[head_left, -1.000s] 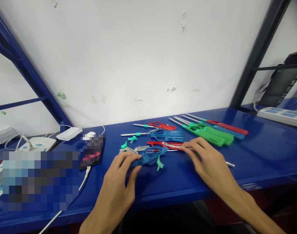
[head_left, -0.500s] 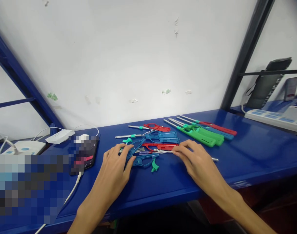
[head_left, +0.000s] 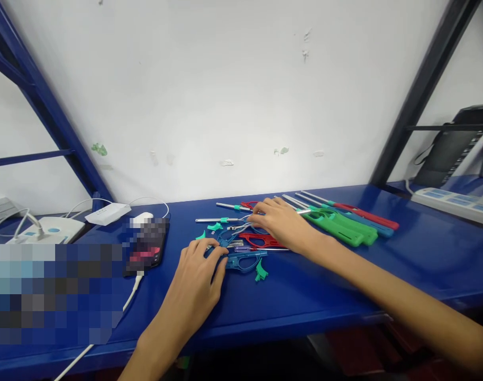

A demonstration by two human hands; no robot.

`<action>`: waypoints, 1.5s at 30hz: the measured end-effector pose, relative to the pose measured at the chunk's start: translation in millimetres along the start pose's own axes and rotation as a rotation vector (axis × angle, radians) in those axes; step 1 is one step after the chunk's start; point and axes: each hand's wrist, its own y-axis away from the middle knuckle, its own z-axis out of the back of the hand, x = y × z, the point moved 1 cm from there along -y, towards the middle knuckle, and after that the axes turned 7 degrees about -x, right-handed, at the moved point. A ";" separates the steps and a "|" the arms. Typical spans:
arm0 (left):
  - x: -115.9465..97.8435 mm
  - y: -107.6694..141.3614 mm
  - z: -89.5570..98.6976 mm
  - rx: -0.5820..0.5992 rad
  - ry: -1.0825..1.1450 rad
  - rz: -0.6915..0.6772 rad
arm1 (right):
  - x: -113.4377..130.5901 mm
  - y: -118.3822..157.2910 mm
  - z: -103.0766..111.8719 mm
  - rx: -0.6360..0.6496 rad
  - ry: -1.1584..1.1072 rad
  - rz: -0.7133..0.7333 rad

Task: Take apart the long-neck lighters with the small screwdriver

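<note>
My left hand (head_left: 199, 270) rests at the left of the pile, its fingers closed on a blue lighter casing half (head_left: 224, 239), mostly hidden under them. Between the fingertips of my right hand (head_left: 283, 222) are thin white wires (head_left: 238, 226); a metal tube (head_left: 303, 212) pokes out beyond the hand. Below lies another blue casing half (head_left: 245, 261), next to a green trigger (head_left: 261, 270). A red casing half (head_left: 261, 241) and a screwdriver with a purple handle (head_left: 242, 248) lie between my hands. Other metal tubes (head_left: 215, 220) are behind.
Several whole lighters, among them a green one (head_left: 336, 226) and a red one (head_left: 364, 212), lie at the right. A phone (head_left: 157, 248) with a white cable (head_left: 132, 296) is at the left. Power strips (head_left: 455, 203) stand at the right and left.
My right hand has moved back and left over the pile, carrying the wires and tube across the casings. My left hand stays on the blue casing. The view has shifted slightly.
</note>
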 end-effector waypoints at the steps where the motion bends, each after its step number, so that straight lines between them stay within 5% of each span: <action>1: 0.2 0.5 -0.4 -0.001 0.003 -0.003 | -1.8 -3.0 -4.3 0.022 0.001 0.004; 7: -0.8 3.2 -0.1 0.010 0.020 0.010 | -30.7 16.6 15.5 0.027 -0.002 -0.150; 11: -0.7 3.9 0.9 -0.008 0.009 0.035 | -72.0 62.7 37.5 0.026 0.044 -0.400; 15: 0.9 4.9 0.6 -0.047 -0.004 0.060 | -87.0 113.0 24.7 0.105 0.067 -0.501; 20: 3.0 5.2 0.3 -0.038 0.023 0.066 | -80.6 136.5 0.5 0.087 0.121 -0.563; 27: 4.2 5.9 -1.3 -0.073 0.051 0.043 | -81.4 142.8 -4.7 0.041 0.178 -0.588; 34: 0.9 3.5 3.8 -0.123 0.081 0.028 | -70.8 143.0 11.0 -0.063 0.200 -0.655; 39: -13.3 3.9 12.1 -0.181 0.177 -0.067 | -48.0 142.7 35.7 -0.345 -0.093 -0.704; 42: -24.9 11.7 24.0 -0.315 0.236 -0.122 | -20.2 144.1 50.5 -0.280 -0.332 -0.596; 45: -39.4 22.2 41.7 -0.501 0.119 -0.228 | 13.9 139.0 62.3 -0.073 -0.493 -0.475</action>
